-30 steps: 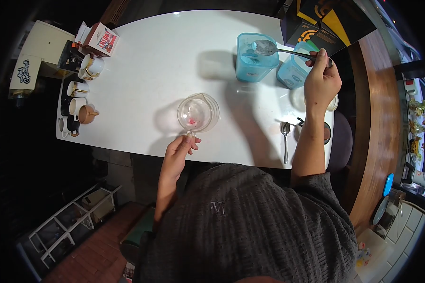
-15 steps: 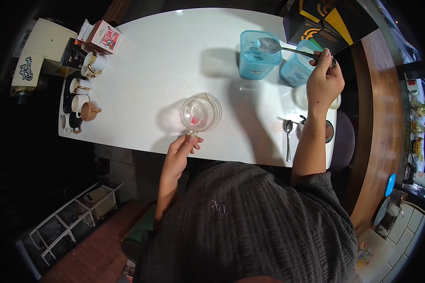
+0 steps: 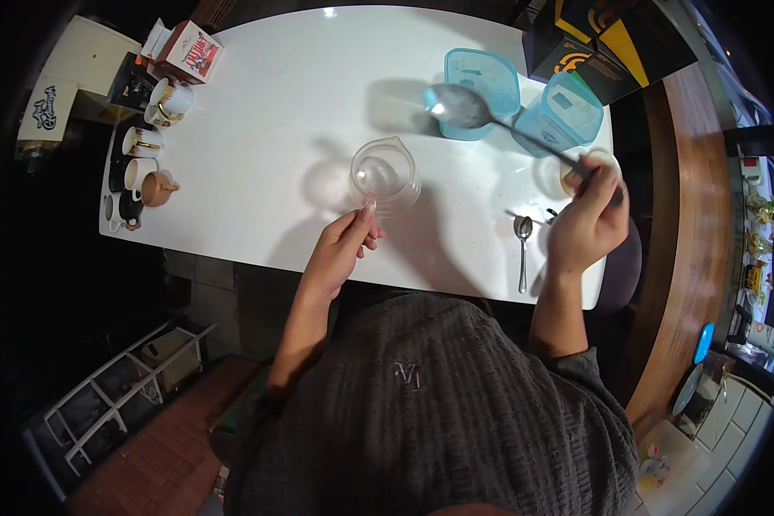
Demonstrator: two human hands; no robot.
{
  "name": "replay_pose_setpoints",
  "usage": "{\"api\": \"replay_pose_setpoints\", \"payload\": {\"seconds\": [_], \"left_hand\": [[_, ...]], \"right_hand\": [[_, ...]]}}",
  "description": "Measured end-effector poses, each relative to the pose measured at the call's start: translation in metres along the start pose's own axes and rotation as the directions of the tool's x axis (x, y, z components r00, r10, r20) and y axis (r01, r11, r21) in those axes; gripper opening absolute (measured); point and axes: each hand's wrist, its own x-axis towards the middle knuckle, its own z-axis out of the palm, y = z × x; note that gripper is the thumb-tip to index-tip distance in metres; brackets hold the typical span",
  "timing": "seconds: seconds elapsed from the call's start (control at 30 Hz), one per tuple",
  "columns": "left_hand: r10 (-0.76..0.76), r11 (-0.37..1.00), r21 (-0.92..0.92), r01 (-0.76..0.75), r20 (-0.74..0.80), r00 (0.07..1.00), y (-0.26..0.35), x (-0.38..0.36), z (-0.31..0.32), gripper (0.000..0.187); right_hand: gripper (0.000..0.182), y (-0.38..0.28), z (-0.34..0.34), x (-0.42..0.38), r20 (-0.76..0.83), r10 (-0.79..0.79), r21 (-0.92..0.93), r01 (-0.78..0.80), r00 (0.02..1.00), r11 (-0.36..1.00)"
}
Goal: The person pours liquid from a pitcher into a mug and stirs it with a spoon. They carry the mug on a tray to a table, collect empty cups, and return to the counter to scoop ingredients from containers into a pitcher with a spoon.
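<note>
My left hand (image 3: 350, 242) is closed around the handle of a clear glass jug (image 3: 385, 170), which has a small pouring lip on its far side. The jug is over the near middle of the white table (image 3: 284, 103). A large spoon (image 3: 457, 107) with a long dark handle is gripped in my right hand (image 3: 589, 219). Its bowl, blurred by motion, hangs above the table and overlaps the left blue plastic container (image 3: 488, 64) in this view. A second blue container (image 3: 569, 110) stands close to the right of the first, under the line of the spoon handle.
A small metal spoon (image 3: 523, 254) lies near the table's front right. Several cups (image 3: 142, 142) line the left edge, beside a red and white box (image 3: 189, 53) and a cream machine (image 3: 82, 73). Black and yellow boxes (image 3: 602, 47) stand at the back right.
The jug in my left hand has moved away from me and slightly right. My right hand has come nearer my body, and the spoon's bowl has swung left and towards me.
</note>
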Motion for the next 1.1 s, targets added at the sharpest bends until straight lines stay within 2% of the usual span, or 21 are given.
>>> {"api": "replay_pose_setpoints", "payload": {"seconds": [0.07,0.1,0.13,0.2,0.23,0.27,0.33,0.37,0.43,0.47,0.5,0.53,0.67,0.73,0.8,0.83,0.97,1.07,1.1], "left_hand": [[0.023,1.000,-0.008,-0.023,0.017,1.000,0.000,0.003,0.001,0.036],[0.049,0.999,-0.014,-0.049,0.032,0.998,-0.001,0.004,0.002,0.035],[0.046,0.999,-0.016,-0.045,0.033,0.998,0.000,0.004,0.002,0.035],[0.121,0.992,0.036,-0.122,0.023,0.992,0.000,0.002,0.000,0.034],[0.116,0.993,0.035,-0.116,0.021,0.993,-0.001,0.001,-0.002,0.034],[0.139,0.989,0.044,-0.140,0.021,0.990,-0.002,-0.001,-0.004,0.034],[0.161,0.985,0.053,-0.161,0.018,0.987,-0.005,-0.004,-0.010,0.033],[0.185,0.982,0.040,-0.186,0.013,0.983,-0.010,-0.005,-0.014,0.032],[0.208,0.978,0.028,-0.208,0.002,0.978,-0.016,-0.010,-0.020,0.031],[0.222,0.975,0.033,-0.222,0.011,0.975,-0.018,-0.012,-0.022,0.030],[0.235,0.971,0.037,-0.236,0.019,0.972,-0.020,-0.015,-0.024,0.030],[0.232,0.972,0.037,-0.232,0.012,0.973,-0.023,-0.017,-0.026,0.030],[0.263,0.965,-0.007,-0.263,0.004,0.965,-0.032,-0.024,-0.032,0.030],[0.262,0.965,-0.010,-0.262,0.003,0.965,-0.036,-0.026,-0.033,0.031],[0.282,0.959,-0.032,-0.282,0.005,0.959,-0.039,-0.028,-0.034,0.030],[0.282,0.959,-0.033,-0.282,0.001,0.959,-0.038,-0.030,-0.033,0.030],[0.275,0.960,-0.041,-0.275,-0.024,0.961,-0.037,-0.033,-0.031,0.028],[0.273,0.961,-0.041,-0.274,-0.029,0.962,-0.037,-0.035,-0.030,0.029],[0.271,0.962,-0.035,-0.272,-0.033,0.962,-0.037,-0.035,-0.029,0.029]], "right_hand": [[0.032,0.004,-0.005,-0.025,0.094,-0.122,-0.038,0.126,0.988,0.991],[0.031,0.013,-0.014,-0.034,0.224,-0.252,-0.014,0.262,0.941,0.965],[0.033,0.008,-0.013,-0.035,0.329,-0.474,-0.061,0.519,0.817,0.853],[0.037,0.004,-0.016,-0.043,0.418,-0.586,-0.096,0.675,0.694,0.731],[0.038,0.000,-0.021,-0.042,0.476,-0.580,-0.138,0.707,0.661,0.693],[0.038,0.002,-0.023,-0.041,0.479,-0.577,-0.137,0.705,0.662,0.696],[0.039,0.009,-0.020,-0.035,0.276,-0.606,-0.085,0.647,0.746,0.758],[0.040,0.011,-0.017,-0.030,0.184,-0.577,-0.104,0.599,0.796,0.794],[0.033,0.008,-0.010,-0.008,0.115,-0.484,-0.151,0.496,0.868,0.855],[0.030,0.010,0.002,-0.003,-0.012,-0.416,-0.198,0.405,0.910,0.893],[0.028,0.015,-0.005,0.008,0.087,-0.371,-0.285,0.380,0.925,0.880],[0.027,0.017,0.005,0.015,0.033,-0.303,-0.267,0.301,0.952,0.916],[0.019,0.046,0.025,0.040,0.186,-0.183,-0.436,0.248,0.965,0.865],[0.016,0.062,0.039,0.046,0.233,-0.214,-0.487,0.305,0.949,0.819],[0.018,0.071,0.050,0.049,0.409,-0.220,-0.556,0.433,0.885,0.710],[0.021,0.074,0.056,0.049,0.437,-0.218,-0.527,0.444,0.873,0.725],[0.024,0.080,0.064,0.051,0.470,-0.228,-0.522,0.476,0.853,0.708],[0.026,0.077,0.065,0.054,0.474,-0.186,-0.557,0.457,0.861,0.694],[0.028,0.074,0.065,0.053,0.431,-0.152,-0.569,0.399,0.889,0.719]]}}
